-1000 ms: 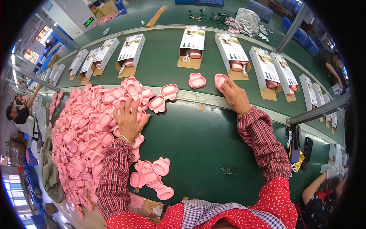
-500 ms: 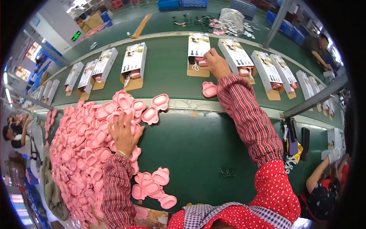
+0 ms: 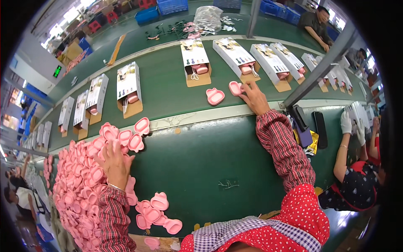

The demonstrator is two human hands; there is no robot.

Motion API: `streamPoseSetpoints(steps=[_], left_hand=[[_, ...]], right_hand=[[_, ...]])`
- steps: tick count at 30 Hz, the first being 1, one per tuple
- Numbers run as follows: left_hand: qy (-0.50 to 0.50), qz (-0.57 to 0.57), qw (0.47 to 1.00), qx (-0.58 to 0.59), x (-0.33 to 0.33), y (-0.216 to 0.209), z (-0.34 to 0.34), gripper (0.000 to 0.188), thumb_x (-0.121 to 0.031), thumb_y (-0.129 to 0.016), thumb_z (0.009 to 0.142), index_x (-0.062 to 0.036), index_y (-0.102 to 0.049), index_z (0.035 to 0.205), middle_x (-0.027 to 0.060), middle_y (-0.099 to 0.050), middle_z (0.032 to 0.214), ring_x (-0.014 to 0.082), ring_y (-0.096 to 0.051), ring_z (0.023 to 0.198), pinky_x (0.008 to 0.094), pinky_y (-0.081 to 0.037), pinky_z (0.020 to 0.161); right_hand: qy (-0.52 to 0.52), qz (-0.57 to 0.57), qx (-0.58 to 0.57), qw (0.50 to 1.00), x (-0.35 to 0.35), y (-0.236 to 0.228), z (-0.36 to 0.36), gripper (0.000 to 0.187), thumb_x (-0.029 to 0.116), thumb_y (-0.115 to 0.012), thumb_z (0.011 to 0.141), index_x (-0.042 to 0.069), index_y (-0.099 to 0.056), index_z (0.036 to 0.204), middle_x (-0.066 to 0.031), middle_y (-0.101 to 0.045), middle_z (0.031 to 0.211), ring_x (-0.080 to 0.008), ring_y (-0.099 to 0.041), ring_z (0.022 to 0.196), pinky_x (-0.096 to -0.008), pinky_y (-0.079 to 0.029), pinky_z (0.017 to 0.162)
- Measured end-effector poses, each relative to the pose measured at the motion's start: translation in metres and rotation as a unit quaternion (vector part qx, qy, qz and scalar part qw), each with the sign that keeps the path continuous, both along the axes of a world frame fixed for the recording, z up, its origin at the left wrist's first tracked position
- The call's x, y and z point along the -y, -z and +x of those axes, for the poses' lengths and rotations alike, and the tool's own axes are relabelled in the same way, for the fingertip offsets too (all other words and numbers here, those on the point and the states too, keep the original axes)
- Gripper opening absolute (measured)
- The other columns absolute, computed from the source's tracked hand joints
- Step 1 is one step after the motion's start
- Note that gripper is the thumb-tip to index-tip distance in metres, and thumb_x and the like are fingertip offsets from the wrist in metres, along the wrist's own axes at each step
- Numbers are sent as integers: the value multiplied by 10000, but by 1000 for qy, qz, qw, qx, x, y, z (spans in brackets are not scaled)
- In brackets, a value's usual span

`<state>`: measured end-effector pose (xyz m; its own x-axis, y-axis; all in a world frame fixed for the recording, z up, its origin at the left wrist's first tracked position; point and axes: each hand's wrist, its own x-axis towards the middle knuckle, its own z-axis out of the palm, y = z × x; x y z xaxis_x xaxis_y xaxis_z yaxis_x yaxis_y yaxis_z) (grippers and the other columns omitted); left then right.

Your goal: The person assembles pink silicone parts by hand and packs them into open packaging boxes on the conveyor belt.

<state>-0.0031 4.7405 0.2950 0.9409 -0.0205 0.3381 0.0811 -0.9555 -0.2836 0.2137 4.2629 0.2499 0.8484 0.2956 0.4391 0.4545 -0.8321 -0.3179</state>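
My right hand (image 3: 255, 99) is over the belt, its thumb and fingers closed on the edge of a small pink rounded tray-like piece (image 3: 235, 87). A matching pink piece (image 3: 215, 96) with two ear-like bumps lies just left of it. Beyond them, an open white box (image 3: 194, 52) with a brown flap holds pink items and a white cord. My left hand (image 3: 115, 164) rests on the big heap of pink pieces (image 3: 79, 180), fingers spread, holding nothing that I can see.
More open boxes (image 3: 128, 82) line the belt (image 3: 159, 90) on both sides. Several loose pink pieces (image 3: 152, 215) lie nearer me. A metal post (image 3: 319, 67) rises at right, beside dark pouches (image 3: 320, 130). A co-worker's gloved hands (image 3: 346, 122) are at far right.
My right hand has left the open box and come back toward me, onto a pink piece on the belt. My left hand stays on the heap. The whole view has shifted.
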Motion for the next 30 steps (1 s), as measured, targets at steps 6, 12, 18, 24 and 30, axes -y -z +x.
streamPoseSetpoints(steps=[6, 12, 18, 24, 30], left_hand=[[307, -231, 923, 19, 128, -11, 89, 340, -170, -704, 778, -54, -611, 1084, 128, -569, 1123, 317, -545, 1071, 441, -468, 863], [336, -272, 902, 9, 238, 51, 190, 378, -178, -742, 732, -59, -579, 1051, 111, -543, 1043, 284, -545, 1014, 389, -494, 786], [338, -265, 899, 80, 231, 66, 201, 275, -143, -666, 773, 7, -584, 989, 127, -552, 1055, 287, -562, 1007, 376, -519, 807], [368, -270, 883, 105, 149, 46, 159, 197, -157, -673, 753, -29, -572, 864, 109, -565, 1010, 269, -558, 952, 363, -479, 734], [260, -258, 929, 48, -16, 19, 95, 210, -163, -693, 757, -23, -555, 828, 115, -538, 935, 292, -550, 905, 392, -471, 745]], right_hand=[[25, -7, 19, 999, -39, 1, 6, 145, 206, -645, 882, 92, -589, 952, -87, -549, 1012, -290, -612, 929, -415, -522, 708], [55, 36, 22, 998, -63, 12, -2, 189, 205, -706, 829, 82, -611, 935, -92, -536, 1010, -306, -610, 906, -431, -515, 706], [53, 84, 60, 993, -84, 25, -6, 118, 99, -652, 841, 63, -573, 920, -132, -521, 1005, -363, -600, 862, -458, -492, 688], [-40, 179, 29, 983, -145, 13, -12, 97, 110, -647, 857, 55, -604, 924, -134, -539, 1018, -352, -610, 885, -423, -495, 711], [-245, 139, -23, 959, -310, -21, -25, 154, 197, -621, 889, 52, -567, 892, -126, -519, 996, -338, -608, 866, -429, -503, 711]])
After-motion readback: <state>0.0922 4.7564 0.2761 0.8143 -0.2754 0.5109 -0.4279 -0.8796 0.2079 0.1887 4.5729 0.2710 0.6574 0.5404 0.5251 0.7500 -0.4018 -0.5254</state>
